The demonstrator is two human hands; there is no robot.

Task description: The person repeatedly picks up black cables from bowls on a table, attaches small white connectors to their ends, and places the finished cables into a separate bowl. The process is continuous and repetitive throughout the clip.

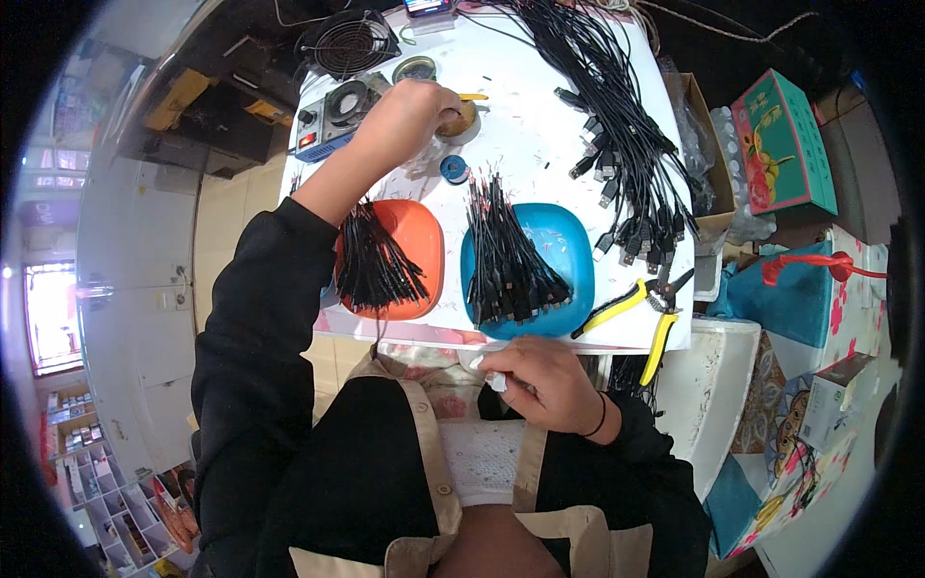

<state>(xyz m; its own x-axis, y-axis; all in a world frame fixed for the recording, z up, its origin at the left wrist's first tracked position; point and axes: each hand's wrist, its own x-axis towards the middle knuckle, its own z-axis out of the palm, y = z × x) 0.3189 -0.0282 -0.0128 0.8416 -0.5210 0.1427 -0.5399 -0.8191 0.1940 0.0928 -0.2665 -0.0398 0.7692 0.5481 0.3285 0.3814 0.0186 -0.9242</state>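
My left hand (412,114) reaches over the far part of the white table, fingers curled down at a brown round lump (462,119); what they hold, if anything, is hidden. A yellow-tipped piece (473,96) sticks out just beyond these fingers. My right hand (544,380) is closed on a crumpled white tissue (495,380), close to my body at the table's near edge. Between my hands, an orange tray (436,241) and a blue tray (575,241) each carry a bundle of short black cables (511,279) with bared wire ends. Beyond them stands a small blue spool (453,170).
Long black USB cables (626,135) spread over the table's right side. Yellow-handled cutters (658,301) lie at the near right corner. A control box with a red switch (308,140), a black fan (349,43) and a round tin (414,69) stand far left. A green box (785,144) stands right.
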